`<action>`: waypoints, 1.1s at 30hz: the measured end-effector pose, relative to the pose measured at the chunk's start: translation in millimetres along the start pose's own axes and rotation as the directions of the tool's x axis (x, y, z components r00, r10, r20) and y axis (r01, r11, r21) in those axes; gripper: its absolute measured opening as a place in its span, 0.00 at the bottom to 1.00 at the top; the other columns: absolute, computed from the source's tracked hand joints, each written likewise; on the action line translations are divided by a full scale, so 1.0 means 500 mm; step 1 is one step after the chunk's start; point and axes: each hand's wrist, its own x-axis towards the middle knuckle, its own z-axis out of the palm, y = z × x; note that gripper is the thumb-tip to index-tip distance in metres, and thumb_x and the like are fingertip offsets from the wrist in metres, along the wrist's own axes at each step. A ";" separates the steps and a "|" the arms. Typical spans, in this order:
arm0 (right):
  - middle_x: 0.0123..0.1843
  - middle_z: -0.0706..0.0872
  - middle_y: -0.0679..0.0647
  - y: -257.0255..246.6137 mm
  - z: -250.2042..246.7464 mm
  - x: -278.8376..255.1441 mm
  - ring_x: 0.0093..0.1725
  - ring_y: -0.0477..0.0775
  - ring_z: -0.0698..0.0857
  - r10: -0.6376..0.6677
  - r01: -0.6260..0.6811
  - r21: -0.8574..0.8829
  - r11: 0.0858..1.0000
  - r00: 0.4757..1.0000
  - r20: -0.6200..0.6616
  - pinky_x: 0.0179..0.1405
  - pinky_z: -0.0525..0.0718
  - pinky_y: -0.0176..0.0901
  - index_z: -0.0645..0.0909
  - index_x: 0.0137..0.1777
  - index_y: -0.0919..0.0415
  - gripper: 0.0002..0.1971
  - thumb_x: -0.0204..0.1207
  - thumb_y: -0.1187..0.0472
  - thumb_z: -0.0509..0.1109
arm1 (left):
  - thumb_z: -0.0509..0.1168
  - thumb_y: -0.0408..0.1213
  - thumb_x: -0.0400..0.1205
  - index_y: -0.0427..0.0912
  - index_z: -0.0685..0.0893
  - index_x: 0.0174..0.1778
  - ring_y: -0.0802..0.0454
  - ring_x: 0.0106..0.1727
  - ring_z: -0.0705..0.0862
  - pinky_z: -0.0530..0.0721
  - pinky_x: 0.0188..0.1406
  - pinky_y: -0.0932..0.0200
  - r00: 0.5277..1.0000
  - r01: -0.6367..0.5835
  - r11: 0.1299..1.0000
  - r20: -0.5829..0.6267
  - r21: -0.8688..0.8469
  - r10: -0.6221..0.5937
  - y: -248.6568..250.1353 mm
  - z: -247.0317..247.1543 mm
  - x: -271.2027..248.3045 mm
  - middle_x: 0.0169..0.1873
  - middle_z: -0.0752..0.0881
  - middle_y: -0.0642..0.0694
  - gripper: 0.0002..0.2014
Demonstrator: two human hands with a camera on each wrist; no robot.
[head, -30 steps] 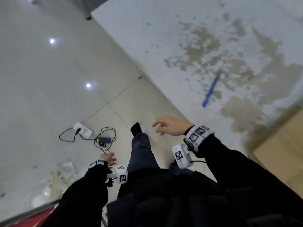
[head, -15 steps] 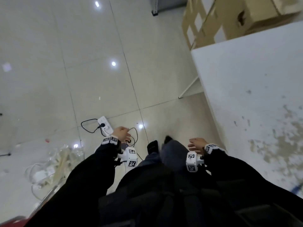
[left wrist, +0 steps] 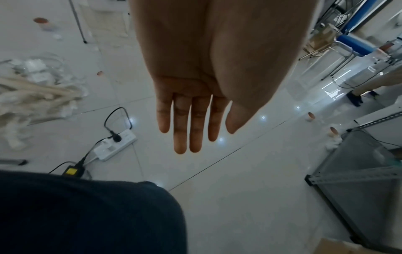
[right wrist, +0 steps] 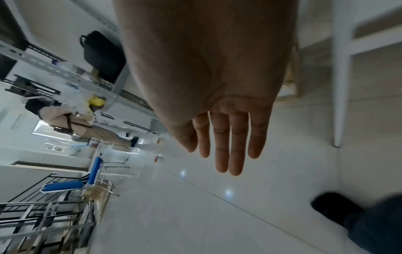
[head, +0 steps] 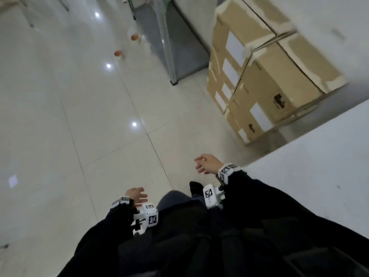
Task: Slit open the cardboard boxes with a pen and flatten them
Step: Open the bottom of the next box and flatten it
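**Cardboard boxes stacked and sealed, both hands free**

Cardboard boxes (head: 265, 76), brown, taped and bearing white rectangular labels, stand stacked in the far right of the head view, beside a grey metal shelving unit (head: 171, 43) and beyond the far edge of a white table (head: 311, 166). None looks cut or flattened, so the job appears to be at its very start for this stack.

No pen shows in any view. The left hand (head: 135, 194) hangs low on the near left with fingers straight and slightly spread, holding nothing; its wrist view shows only glossy pale floor tiles (head: 69, 116) and a white power strip (left wrist: 113, 146) with a black plug below it. The right hand (head: 206, 163) is raised further forward, near the table corner, fingers relaxed and loosely extended, also empty.

Both arms seem carried free for balance, as of someone walking, a dark shoe (head: 196, 186) forward on the tiles. The boxes are well apart from either hand, so the likely need is to close that gap and to have a pen in hand before any slitting.
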 end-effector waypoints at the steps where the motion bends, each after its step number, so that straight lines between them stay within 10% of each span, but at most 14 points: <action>1: 0.37 0.82 0.52 -0.035 -0.019 0.015 0.32 0.48 0.80 -0.009 0.009 0.002 1.000 1.000 -0.028 0.30 0.72 0.36 0.75 0.54 0.57 0.05 0.83 0.62 0.58 | 0.56 0.32 0.87 0.33 0.75 0.53 0.44 0.33 0.78 0.72 0.35 0.57 1.000 -0.007 1.000 -0.019 0.018 0.008 0.045 -0.011 0.012 0.34 0.80 0.38 0.06; 10: 0.35 0.80 0.54 -0.098 -0.212 0.168 0.30 0.49 0.78 0.220 -0.138 0.340 0.930 0.951 -0.216 0.26 0.71 0.35 0.74 0.55 0.60 0.06 0.84 0.63 0.57 | 0.56 0.32 0.87 0.33 0.76 0.54 0.43 0.36 0.80 0.70 0.43 0.55 0.990 -0.139 0.946 0.041 0.292 0.132 0.537 0.027 0.178 0.33 0.81 0.39 0.07; 17: 0.33 0.71 0.60 -0.015 -0.379 0.148 0.26 0.56 0.76 0.566 -0.023 0.833 0.552 0.745 -0.354 0.21 0.75 0.36 0.72 0.47 0.70 0.10 0.86 0.68 0.52 | 0.55 0.31 0.87 0.37 0.77 0.47 0.52 0.19 0.82 0.70 0.23 0.62 0.889 -0.451 0.731 0.334 0.512 0.315 0.939 0.308 0.134 0.34 0.79 0.39 0.07; 19: 0.38 0.76 0.65 0.006 -0.448 0.138 0.35 0.63 0.78 0.655 0.080 0.854 0.514 0.607 -0.451 0.33 0.83 0.45 0.72 0.54 0.76 0.11 0.85 0.66 0.53 | 0.55 0.30 0.87 0.35 0.77 0.51 0.58 0.15 0.80 0.72 0.14 0.70 0.800 -0.597 0.612 0.437 0.518 0.411 1.027 0.424 0.089 0.37 0.81 0.35 0.06; 21: 0.53 0.80 0.68 0.007 -0.533 0.132 0.51 0.65 0.80 0.696 0.150 0.812 0.564 0.443 -0.565 0.57 0.79 0.55 0.73 0.63 0.76 0.19 0.84 0.59 0.57 | 0.58 0.32 0.85 0.33 0.76 0.61 0.51 0.32 0.86 0.82 0.29 0.70 0.678 -0.735 0.451 0.542 0.506 0.496 1.099 0.548 0.039 0.48 0.84 0.32 0.10; 23: 0.57 0.79 0.61 -0.015 -0.619 0.127 0.55 0.59 0.78 0.695 0.310 0.776 0.549 0.346 -0.630 0.58 0.73 0.50 0.74 0.63 0.69 0.24 0.79 0.48 0.62 | 0.61 0.35 0.84 0.36 0.74 0.67 0.40 0.49 0.85 0.84 0.52 0.53 0.555 -0.829 0.312 0.618 0.464 0.557 1.150 0.666 -0.015 0.55 0.84 0.34 0.16; 26: 0.68 0.78 0.63 -0.036 -0.751 0.143 0.66 0.62 0.77 0.717 0.333 0.773 0.540 0.298 -0.630 0.64 0.71 0.48 0.69 0.73 0.62 0.33 0.77 0.39 0.62 | 0.61 0.37 0.85 0.38 0.74 0.69 0.43 0.53 0.82 0.76 0.53 0.58 0.427 -0.893 0.162 0.680 0.419 0.596 1.191 0.827 -0.090 0.53 0.83 0.41 0.17; 33: 0.72 0.75 0.67 -0.022 -0.873 0.197 0.71 0.67 0.74 0.709 0.221 0.777 0.589 0.320 -0.628 0.66 0.70 0.48 0.66 0.75 0.66 0.30 0.83 0.42 0.55 | 0.59 0.41 0.86 0.35 0.66 0.78 0.40 0.76 0.69 0.65 0.75 0.53 0.475 -0.798 -0.069 0.697 0.598 0.537 1.206 1.036 -0.096 0.76 0.71 0.36 0.26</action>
